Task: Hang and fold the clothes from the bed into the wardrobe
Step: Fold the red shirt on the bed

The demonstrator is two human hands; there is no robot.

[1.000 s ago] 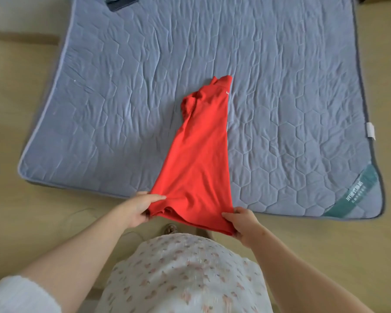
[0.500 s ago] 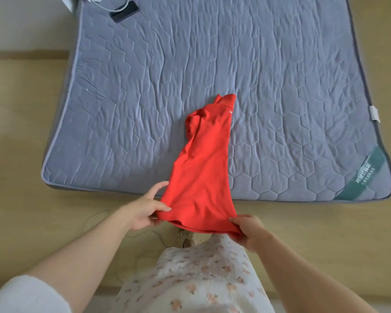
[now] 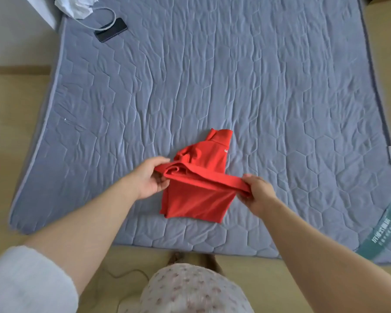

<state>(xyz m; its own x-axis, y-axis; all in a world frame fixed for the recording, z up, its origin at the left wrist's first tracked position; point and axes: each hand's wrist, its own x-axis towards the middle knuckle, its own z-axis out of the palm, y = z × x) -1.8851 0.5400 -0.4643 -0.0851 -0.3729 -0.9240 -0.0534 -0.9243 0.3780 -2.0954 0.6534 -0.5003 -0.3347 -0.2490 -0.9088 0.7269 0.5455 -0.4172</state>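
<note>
A red garment (image 3: 196, 199) lies on the grey quilted bed (image 3: 257, 98), near its front edge. Its hem is lifted and doubled back over the middle of the cloth. My left hand (image 3: 150, 179) pinches the left end of that hem. My right hand (image 3: 255, 192) pinches the right end, a little nearer to me. The hem stretches taut between both hands. The collar end of the garment rests flat on the bed beyond my hands. No wardrobe is in view.
A black phone (image 3: 111, 30) with a white cable lies at the bed's far left corner, beside a white crumpled cloth (image 3: 76, 5). Light wooden floor (image 3: 11, 105) surrounds the bed. A thin cable runs on the floor by my feet.
Both hands carried the hem from over the bed's front edge forward over the garment, folding it in half. The view moved closer to the bed.
</note>
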